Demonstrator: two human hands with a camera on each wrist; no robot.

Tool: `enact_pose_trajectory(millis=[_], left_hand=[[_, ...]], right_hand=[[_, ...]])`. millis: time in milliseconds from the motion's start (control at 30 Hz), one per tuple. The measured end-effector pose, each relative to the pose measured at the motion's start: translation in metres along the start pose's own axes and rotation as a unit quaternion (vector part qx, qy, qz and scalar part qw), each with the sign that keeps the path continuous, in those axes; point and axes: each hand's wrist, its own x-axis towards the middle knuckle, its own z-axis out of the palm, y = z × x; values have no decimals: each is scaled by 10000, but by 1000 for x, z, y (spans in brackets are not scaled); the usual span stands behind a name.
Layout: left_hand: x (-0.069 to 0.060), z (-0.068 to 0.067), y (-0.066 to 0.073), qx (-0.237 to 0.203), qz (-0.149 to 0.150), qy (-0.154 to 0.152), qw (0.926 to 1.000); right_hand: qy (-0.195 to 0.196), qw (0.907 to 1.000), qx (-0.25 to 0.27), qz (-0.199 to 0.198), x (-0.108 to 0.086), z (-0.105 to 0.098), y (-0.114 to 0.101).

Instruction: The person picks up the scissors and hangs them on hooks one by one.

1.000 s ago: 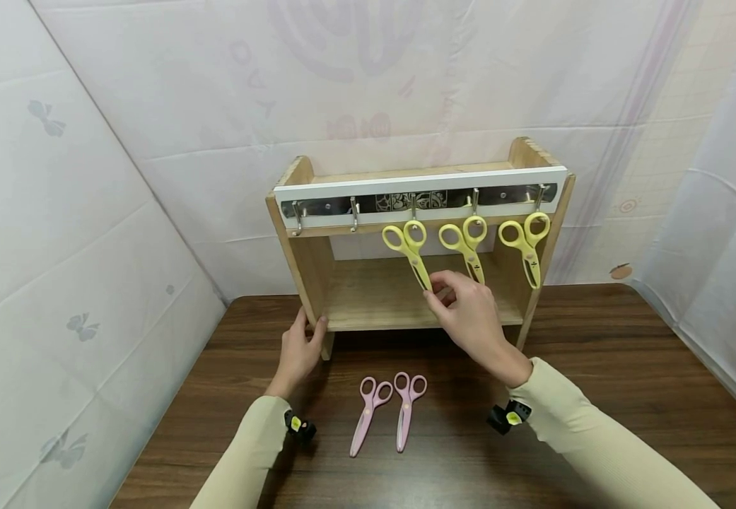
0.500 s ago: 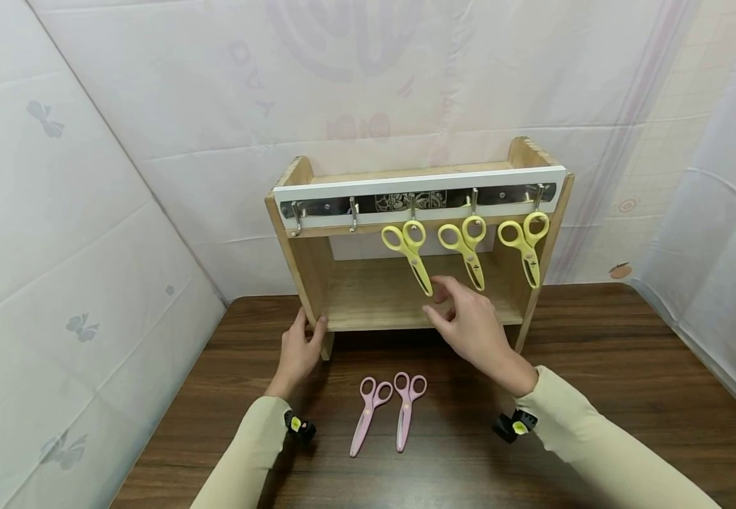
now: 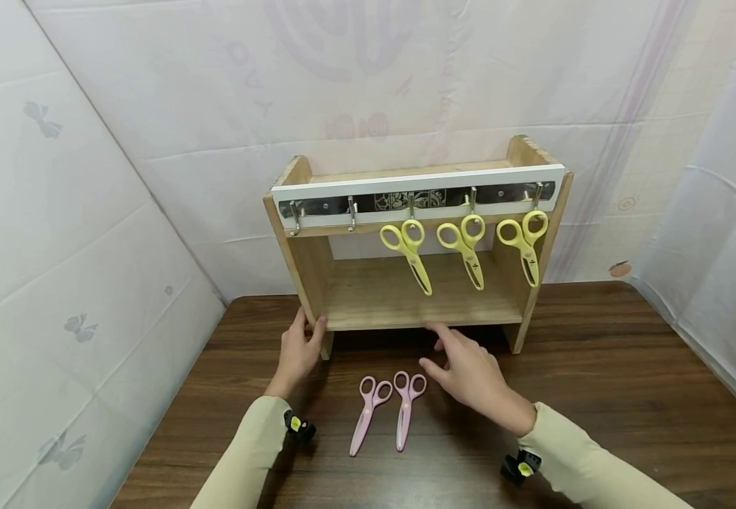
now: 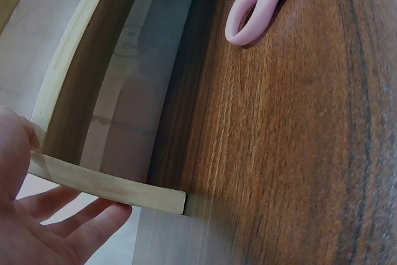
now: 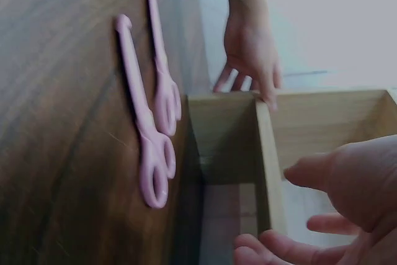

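Note:
My left hand [image 3: 298,357] grips the lower left side panel of the wooden shelf [image 3: 425,319]; in the left wrist view its fingers wrap the panel [image 4: 111,185]. My right hand [image 3: 472,371] holds nothing, fingers apart and slightly bent, in front of the shelf's lower board, to the right of two pink scissors [image 3: 362,423] [image 3: 404,417] lying on the table. Three yellow scissors [image 3: 415,263] [image 3: 471,261] [image 3: 529,256] hang by their handles from the middle, fourth and right hooks. The two left hooks [image 3: 295,218] [image 3: 352,213] hold nothing.
The hooks sit on a white rail [image 3: 326,191] along the shelf's upper front. Brown wooden table [image 3: 628,382] extends around the shelf, and pale patterned cloth [image 3: 215,106] stands behind and at both sides.
My right hand has let go of the tip of the left yellow scissors and moved down toward the pink scissors. The left hand has stayed on the side panel.

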Motion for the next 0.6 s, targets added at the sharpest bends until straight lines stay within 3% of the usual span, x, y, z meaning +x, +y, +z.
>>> enact_pose_trajectory(millis=[267, 600], left_hand=[[0, -1, -1, -5, 15, -40, 10000], [1, 0, -1, -1, 20, -29, 10000]], right_hand=[[-762, 9966, -281, -103, -16, 17, -10], [-1177, 9911, -334, -531, -27, 32, -20]])
